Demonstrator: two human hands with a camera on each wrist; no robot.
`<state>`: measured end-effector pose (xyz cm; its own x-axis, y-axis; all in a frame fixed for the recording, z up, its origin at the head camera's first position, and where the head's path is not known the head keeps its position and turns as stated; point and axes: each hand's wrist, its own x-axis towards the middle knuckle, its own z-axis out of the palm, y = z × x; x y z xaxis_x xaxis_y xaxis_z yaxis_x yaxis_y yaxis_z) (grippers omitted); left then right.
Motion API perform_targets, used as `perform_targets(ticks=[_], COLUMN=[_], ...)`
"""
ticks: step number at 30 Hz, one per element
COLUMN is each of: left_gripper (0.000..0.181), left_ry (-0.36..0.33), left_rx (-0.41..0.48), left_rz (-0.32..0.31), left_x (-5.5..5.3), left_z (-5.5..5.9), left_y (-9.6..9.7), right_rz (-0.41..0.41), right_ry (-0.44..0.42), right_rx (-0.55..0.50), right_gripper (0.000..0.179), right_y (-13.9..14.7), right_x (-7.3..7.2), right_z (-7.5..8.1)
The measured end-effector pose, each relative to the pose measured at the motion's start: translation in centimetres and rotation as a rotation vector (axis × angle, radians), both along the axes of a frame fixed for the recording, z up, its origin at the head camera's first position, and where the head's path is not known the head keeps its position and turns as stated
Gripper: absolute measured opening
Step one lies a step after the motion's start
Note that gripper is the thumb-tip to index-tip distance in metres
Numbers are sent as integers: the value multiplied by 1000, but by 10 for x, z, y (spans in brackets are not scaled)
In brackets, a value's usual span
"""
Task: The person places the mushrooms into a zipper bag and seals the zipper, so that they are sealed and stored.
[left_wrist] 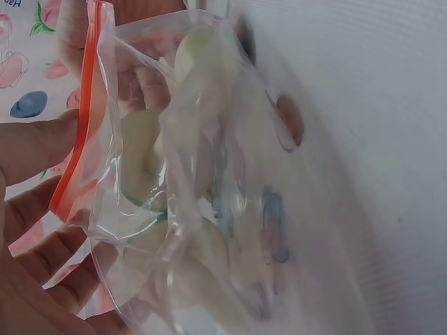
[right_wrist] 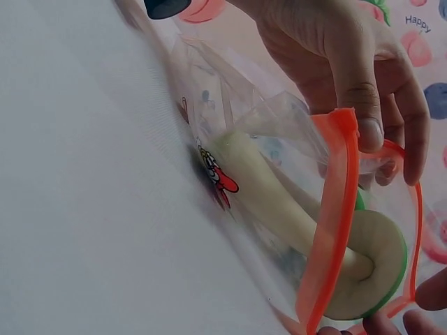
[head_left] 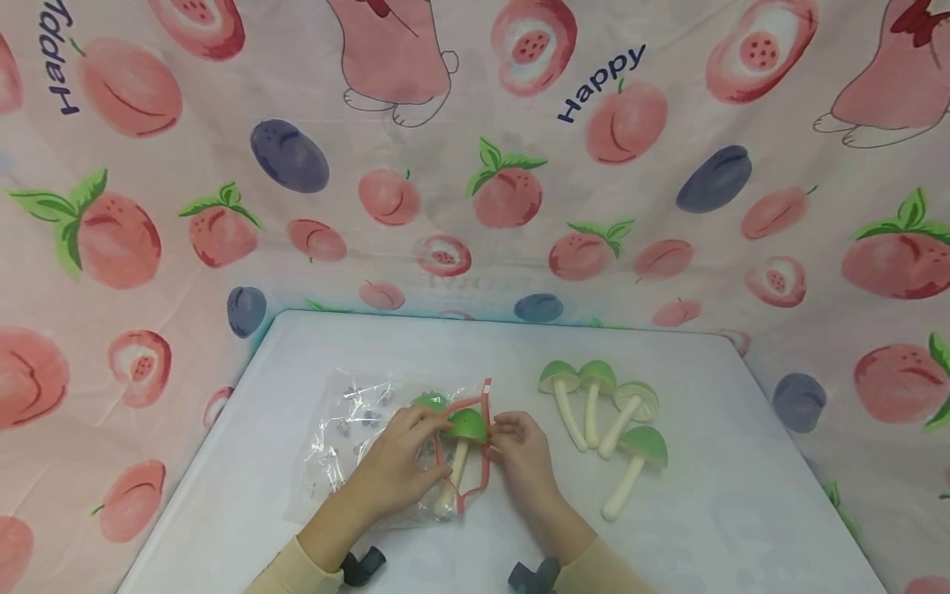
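Observation:
A clear plastic zip bag (head_left: pixel 334 445) with a red-orange zip strip (right_wrist: pixel 339 230) lies with its mouth spread apart, facing right. Inside lies a toy mushroom (head_left: pixel 467 426), its green cap at the mouth and its pale stem pointing back into the bag. Behind it shows a second green cap (head_left: pixel 430 402). My left hand (head_left: pixel 404 458) grips the mouth's left side, thumb and fingers at the strip. From the right, my right hand (head_left: pixel 523 454) has its curled fingertips at the strip beside the cap, pinching the bag's edge.
Several more green-capped toy mushrooms (head_left: pixel 644 448) lie grouped on the white table (head_left: pixel 742 495), right of my right hand. A fruit-print cloth (head_left: pixel 445 198) hangs around the table. Black wrist mounts (head_left: pixel 364 567) sit at both sleeves.

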<state>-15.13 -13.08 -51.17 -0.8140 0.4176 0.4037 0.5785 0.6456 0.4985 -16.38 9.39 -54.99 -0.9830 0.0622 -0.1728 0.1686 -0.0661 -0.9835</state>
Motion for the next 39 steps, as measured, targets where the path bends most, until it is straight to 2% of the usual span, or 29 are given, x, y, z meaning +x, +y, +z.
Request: perform_targets(ticks=[3,10,18,23,31,39], left_gripper=[61,63,63,62,63,62], left_ry=[-4,41,24,-6,9,-8], left_rx=[-2,6,5,-3,6,6], left_rz=[-6,-17,-11,-8,-22,-18], left_x=[0,0,0,0,-1,0], left_z=[0,-1,-1,0,0,2], left_y=[0,1,1,0,0,0], right_rz=[19,54,79,102,172,229], right_ry=[-1,5,-2,-1,27,35], right_rx=[23,58,60,55,202,237], right_gripper=[33,37,44,42,39,41], right_y=[0,2,1,1,2,4], right_x=[1,3,0,0,2,3], right_z=[2,7,6,7,11,11])
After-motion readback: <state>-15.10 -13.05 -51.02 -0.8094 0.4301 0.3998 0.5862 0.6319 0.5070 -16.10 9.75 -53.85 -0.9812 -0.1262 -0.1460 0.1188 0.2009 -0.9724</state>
